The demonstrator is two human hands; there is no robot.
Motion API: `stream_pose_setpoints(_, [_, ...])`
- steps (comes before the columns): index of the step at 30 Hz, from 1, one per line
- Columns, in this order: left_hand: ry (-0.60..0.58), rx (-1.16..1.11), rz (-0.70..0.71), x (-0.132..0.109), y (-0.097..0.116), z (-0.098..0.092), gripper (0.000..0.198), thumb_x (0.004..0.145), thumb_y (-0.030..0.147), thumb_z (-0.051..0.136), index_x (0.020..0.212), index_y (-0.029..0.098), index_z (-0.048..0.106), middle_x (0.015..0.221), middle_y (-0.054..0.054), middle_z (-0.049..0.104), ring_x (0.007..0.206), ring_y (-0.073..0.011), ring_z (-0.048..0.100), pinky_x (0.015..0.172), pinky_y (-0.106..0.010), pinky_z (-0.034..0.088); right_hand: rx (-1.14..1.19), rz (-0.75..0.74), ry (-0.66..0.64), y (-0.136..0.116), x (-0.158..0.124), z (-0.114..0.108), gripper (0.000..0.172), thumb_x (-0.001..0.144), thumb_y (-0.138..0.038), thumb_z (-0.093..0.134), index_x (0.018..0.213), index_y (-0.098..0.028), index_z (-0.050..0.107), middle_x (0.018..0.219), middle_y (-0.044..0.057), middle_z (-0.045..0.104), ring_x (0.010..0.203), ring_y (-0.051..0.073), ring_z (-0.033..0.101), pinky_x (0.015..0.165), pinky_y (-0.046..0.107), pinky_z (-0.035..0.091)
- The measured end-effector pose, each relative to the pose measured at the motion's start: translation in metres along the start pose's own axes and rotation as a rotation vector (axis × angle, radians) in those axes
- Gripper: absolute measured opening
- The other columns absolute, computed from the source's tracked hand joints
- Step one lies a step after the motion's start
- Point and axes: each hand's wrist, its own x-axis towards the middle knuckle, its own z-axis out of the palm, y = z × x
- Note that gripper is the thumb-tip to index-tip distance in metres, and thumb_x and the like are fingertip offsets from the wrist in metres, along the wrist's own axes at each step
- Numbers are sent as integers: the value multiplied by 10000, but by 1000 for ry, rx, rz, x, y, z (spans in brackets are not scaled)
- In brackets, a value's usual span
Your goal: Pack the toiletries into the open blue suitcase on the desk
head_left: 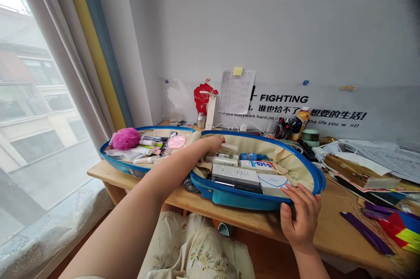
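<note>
An open blue suitcase (pixel 249 202) lies on the wooden desk. My left hand (pixel 215 143) reaches into its right half, fingers closed around one end of a small pale stick-like item (pixel 230 147). My right hand (pixel 302 217) rests at the near right rim, fingers spread, holding nothing. Below my left hand lie a blue bottle (pixel 251 156), a white tube with red and blue print (pixel 257 165), a dark and white box (pixel 236 176) and a white box (pixel 272 182). The left half holds a pink bath puff (pixel 125 139), a pink round item (pixel 176 141) and several small packets.
Papers and a brown pouch (pixel 356 172) lie on the desk at right, near purple strips (pixel 366 231). An orange bottle (pixel 300 123), a green-lidded jar (pixel 310 137) and a white lamp (pixel 211 113) stand behind the suitcase. A curtained window is at left.
</note>
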Motion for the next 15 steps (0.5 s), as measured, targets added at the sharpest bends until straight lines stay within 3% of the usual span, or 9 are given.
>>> stream_pose_setpoints(5, [-34,22,-41,9,1,11,377,963,375,589,1276,166,573,1261,-102,612,1086,-228,625,927,-449,545,4,-6,-24,0,1,-2,270,936,-270,449,1123,-199,630,1074,101,682,1175,274,571,1102,491,295])
stream_pose_setpoints(15, [25,64,-53,16,1,20,388,953,376,606,1285,178,570,1310,-105,581,1129,-240,603,945,-468,537,4,-25,-26,1,1,-2,267,933,-250,455,1125,-178,626,1064,116,683,1193,277,563,1120,498,287])
